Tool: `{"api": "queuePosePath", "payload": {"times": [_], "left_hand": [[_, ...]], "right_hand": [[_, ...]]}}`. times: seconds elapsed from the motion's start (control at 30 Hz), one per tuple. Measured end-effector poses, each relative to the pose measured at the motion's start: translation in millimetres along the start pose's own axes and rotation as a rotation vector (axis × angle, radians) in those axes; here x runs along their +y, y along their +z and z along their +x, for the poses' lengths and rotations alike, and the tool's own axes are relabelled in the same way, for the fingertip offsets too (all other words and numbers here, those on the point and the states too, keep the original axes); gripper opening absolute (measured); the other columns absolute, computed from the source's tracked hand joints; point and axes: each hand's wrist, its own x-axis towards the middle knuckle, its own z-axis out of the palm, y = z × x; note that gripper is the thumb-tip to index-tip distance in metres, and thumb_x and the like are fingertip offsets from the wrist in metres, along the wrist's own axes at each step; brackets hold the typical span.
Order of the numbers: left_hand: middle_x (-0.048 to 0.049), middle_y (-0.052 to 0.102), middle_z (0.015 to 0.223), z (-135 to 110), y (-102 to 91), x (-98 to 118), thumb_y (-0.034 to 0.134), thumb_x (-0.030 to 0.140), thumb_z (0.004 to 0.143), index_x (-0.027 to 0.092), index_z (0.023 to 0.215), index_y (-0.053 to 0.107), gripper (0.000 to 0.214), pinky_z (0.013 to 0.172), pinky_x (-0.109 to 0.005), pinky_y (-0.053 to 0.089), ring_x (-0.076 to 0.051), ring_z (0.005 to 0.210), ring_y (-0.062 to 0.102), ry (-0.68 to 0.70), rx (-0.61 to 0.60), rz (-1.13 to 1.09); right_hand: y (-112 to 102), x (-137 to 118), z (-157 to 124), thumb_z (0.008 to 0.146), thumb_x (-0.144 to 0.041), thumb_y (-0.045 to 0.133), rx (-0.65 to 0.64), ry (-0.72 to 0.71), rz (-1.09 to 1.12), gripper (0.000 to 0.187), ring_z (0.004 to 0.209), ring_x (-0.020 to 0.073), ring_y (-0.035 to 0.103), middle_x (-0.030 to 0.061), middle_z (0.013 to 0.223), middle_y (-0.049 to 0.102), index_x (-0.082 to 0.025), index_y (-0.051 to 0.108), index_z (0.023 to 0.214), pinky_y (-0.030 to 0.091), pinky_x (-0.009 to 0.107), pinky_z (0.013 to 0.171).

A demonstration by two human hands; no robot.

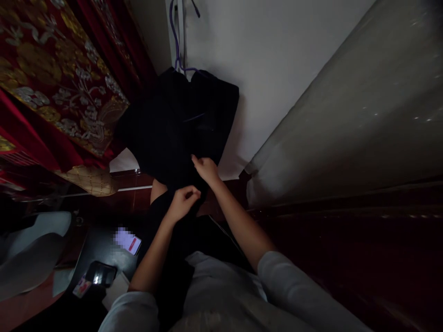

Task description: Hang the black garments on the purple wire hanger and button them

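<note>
A black garment [180,120] hangs on a purple hanger [177,50] against a white wall. Its lower part drapes down toward my lap. My left hand [183,203] is closed, pinching the black fabric near its lower edge. My right hand [206,168] sits just above it, fingers curled on the same dark cloth. Both forearms reach out from grey sleeves. How much cloth lies between the fingers is hard to see in the dim light.
A red and gold patterned fabric [58,78] hangs at the left. A lit phone [128,240] and a second dark phone [100,274] lie on a dark surface at lower left, beside a white chair [31,249]. A grey curtain [353,120] fills the right.
</note>
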Motion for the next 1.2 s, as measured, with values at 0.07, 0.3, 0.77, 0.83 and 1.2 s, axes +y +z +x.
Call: {"api": "queuePosePath", "payload": {"times": [0.07,0.3,0.77,0.83,1.2], "left_hand": [[-0.0036,0.069,0.083,-3,10.3,0,0.063,0.029,0.092,0.015,0.082,0.068,0.017,0.078,-0.028,0.048,-0.016,0.081,0.063,0.027,-0.111,0.052],[-0.0049,0.073,0.091,-4,34.7,-22,0.064,0.018,0.088,0.018,0.096,0.068,0.008,0.075,-0.029,0.049,-0.019,0.081,0.068,-0.027,-0.266,0.315],[-0.0099,0.062,0.107,18,10.2,-8,0.063,0.022,0.093,0.018,0.110,0.054,0.019,0.083,-0.034,0.055,-0.021,0.093,0.065,0.130,0.296,0.356],[-0.0100,0.061,0.109,16,10.9,-11,0.062,0.018,0.092,0.018,0.110,0.056,0.019,0.088,-0.035,0.055,-0.021,0.099,0.064,0.163,0.265,0.316],[-0.0037,0.063,0.085,22,8.6,-12,0.059,0.021,0.096,0.018,0.089,0.059,0.007,0.075,-0.028,0.045,-0.018,0.080,0.059,0.217,0.410,0.391]], "right_hand": [[4,-9,11,0.101,-0.061,0.041,-0.096,0.047,-0.067,0.059,0.083,0.0230,0.069,0.0122,0.075,0.070,-0.019,0.063,0.066,0.044,0.029,0.077],[7,-5,11,0.098,-0.033,0.050,-0.237,0.022,0.020,0.042,0.060,0.0158,0.061,0.0081,0.062,0.067,-0.014,0.065,0.064,0.043,0.026,0.064],[-18,11,-59,0.097,-0.039,0.062,-0.278,-0.015,0.342,0.043,0.043,0.0084,0.048,-0.0030,0.048,0.051,-0.017,0.054,0.061,0.036,0.022,0.047],[-18,11,-62,0.090,-0.052,0.068,-0.259,-0.029,0.383,0.046,0.044,0.0088,0.049,-0.0029,0.048,0.051,-0.017,0.056,0.062,0.036,0.023,0.049],[-47,-26,-57,0.068,-0.055,0.081,-0.379,-0.120,0.721,0.044,0.046,0.0051,0.044,-0.0003,0.060,0.058,-0.015,0.064,0.066,0.027,0.020,0.042]]}}
